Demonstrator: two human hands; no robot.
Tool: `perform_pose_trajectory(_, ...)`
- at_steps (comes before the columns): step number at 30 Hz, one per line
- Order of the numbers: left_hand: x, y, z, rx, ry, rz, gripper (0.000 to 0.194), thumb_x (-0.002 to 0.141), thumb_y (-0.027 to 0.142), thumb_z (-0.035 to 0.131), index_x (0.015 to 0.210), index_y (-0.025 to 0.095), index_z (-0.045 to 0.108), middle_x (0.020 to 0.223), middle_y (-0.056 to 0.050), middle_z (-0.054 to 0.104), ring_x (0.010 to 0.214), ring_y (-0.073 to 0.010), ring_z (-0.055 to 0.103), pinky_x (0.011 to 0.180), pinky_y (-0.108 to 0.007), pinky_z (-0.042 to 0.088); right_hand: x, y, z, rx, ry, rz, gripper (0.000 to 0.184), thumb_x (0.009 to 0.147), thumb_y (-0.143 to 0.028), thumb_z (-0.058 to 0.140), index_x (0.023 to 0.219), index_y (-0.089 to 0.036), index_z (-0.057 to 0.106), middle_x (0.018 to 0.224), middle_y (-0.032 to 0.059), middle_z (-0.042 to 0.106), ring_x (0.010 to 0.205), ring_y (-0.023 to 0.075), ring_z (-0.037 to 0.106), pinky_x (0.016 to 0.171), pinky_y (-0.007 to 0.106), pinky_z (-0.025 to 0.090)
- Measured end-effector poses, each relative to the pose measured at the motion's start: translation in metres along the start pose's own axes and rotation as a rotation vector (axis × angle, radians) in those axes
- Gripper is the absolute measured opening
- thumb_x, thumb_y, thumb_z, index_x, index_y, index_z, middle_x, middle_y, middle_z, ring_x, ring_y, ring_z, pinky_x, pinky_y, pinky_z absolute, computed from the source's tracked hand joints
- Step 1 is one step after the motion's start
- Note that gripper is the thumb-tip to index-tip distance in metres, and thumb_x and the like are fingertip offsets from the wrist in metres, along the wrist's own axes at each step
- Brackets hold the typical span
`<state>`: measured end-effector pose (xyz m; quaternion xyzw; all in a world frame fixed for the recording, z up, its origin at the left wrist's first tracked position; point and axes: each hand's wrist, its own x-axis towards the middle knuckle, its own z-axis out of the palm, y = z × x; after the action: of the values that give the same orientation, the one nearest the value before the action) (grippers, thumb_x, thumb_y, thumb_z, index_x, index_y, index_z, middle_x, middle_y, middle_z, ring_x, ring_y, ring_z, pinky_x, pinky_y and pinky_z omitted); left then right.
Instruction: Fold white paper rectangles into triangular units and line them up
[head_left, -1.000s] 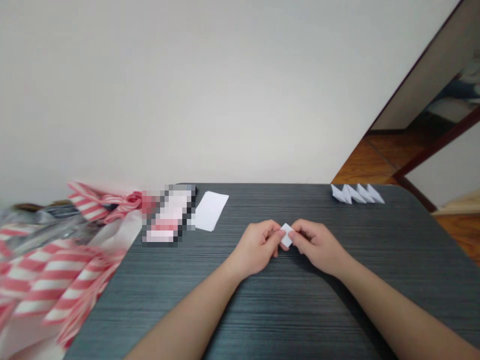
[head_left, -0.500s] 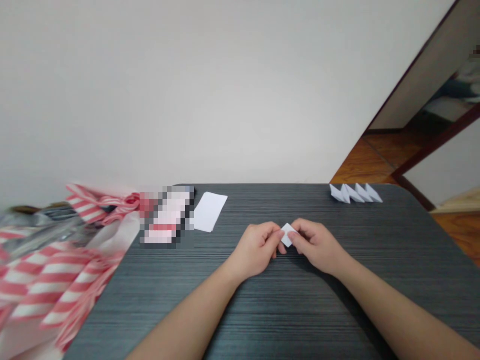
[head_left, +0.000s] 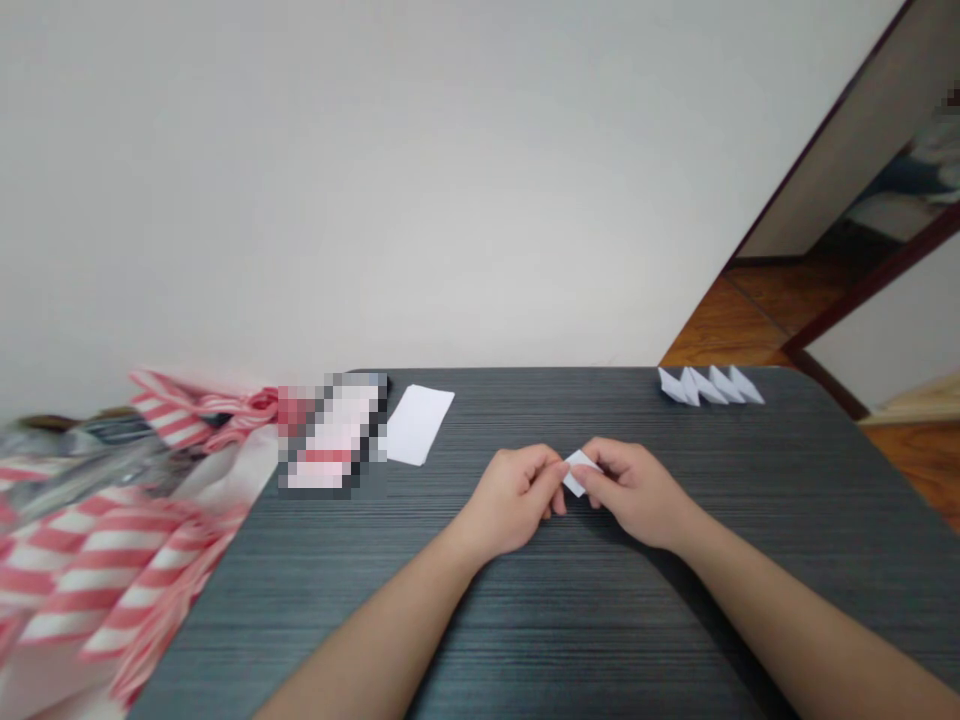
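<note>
A small piece of folded white paper [head_left: 580,474] is held just above the dark table [head_left: 540,620], its corners showing between my fingertips. My left hand [head_left: 520,498] pinches its left corner between thumb and forefinger. On the other side, my right hand [head_left: 634,490] grips it with the thumb on top and fingers curled behind. Part of the paper is hidden under the right thumb.
Several folded white paper pieces [head_left: 711,387] stand in a row at the far right. White paper sheets [head_left: 420,425] lie at the left beside a pixelated phone-like object [head_left: 334,430]. Red-and-white striped cloth [head_left: 112,560] and plastic lie left of the table. A wall [head_left: 480,180] rises behind.
The folded paper has turned slightly between my fingers, with its left corner tilting. Both hands stay in nearly the same place, still holding it.
</note>
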<state>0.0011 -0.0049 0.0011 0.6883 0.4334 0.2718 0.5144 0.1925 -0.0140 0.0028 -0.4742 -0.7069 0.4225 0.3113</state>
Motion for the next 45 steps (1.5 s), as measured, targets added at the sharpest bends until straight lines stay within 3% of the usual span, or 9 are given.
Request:
perform_pose_trajectory(16, 0.0, -0.001, 0.001, -0.098, 0.05, -0.032, 0.033, 0.096, 0.036, 0.048, 0.07, 0.017, 0.056, 0.057, 0.002, 0.061, 0.048, -0.0086, 0.051, 0.05, -0.019, 0.04, -0.001, 0.007, -0.002, 0.049, 0.03, 0.1, 0.031, 0.094, -0.031, 0.054, 0.067, -0.018, 0.06, 0.053, -0.0025, 0.059, 0.049, 0.0113, 0.055, 0.055, 0.023, 0.042)
perform_pose_trajectory(25, 0.002, -0.005, 0.001, -0.182, 0.059, -0.045, 0.033, 0.095, 0.037, 0.05, 0.069, 0.017, 0.055, 0.056, 0.002, 0.061, 0.046, -0.008, 0.049, 0.048, -0.018, 0.038, -0.002, 0.006, -0.009, -0.011, 0.004, 0.034, 0.03, 0.094, -0.027, 0.052, 0.068, -0.018, 0.064, 0.056, -0.0008, 0.062, 0.054, 0.0124, 0.056, 0.057, 0.024, 0.043)
perform_pose_trajectory(42, 0.004, -0.011, 0.002, -0.223, 0.064, -0.047, 0.032, 0.095, 0.039, 0.05, 0.072, 0.017, 0.056, 0.055, 0.002, 0.06, 0.047, -0.0087, 0.049, 0.049, -0.019, 0.04, -0.003, 0.013, -0.007, 0.118, 0.063, 0.075, 0.026, 0.093, -0.025, 0.051, 0.069, -0.018, 0.057, 0.059, -0.002, 0.059, 0.053, 0.0116, 0.053, 0.057, 0.024, 0.04)
perform_pose_trajectory(45, 0.003, -0.008, 0.001, -0.17, 0.06, -0.03, 0.032, 0.094, 0.038, 0.05, 0.07, 0.017, 0.056, 0.055, 0.003, 0.059, 0.048, -0.0087, 0.05, 0.05, -0.019, 0.04, -0.003, 0.013, -0.006, 0.129, 0.02, 0.088, 0.026, 0.093, -0.024, 0.05, 0.068, -0.019, 0.054, 0.058, -0.0026, 0.058, 0.052, 0.0114, 0.053, 0.056, 0.024, 0.04)
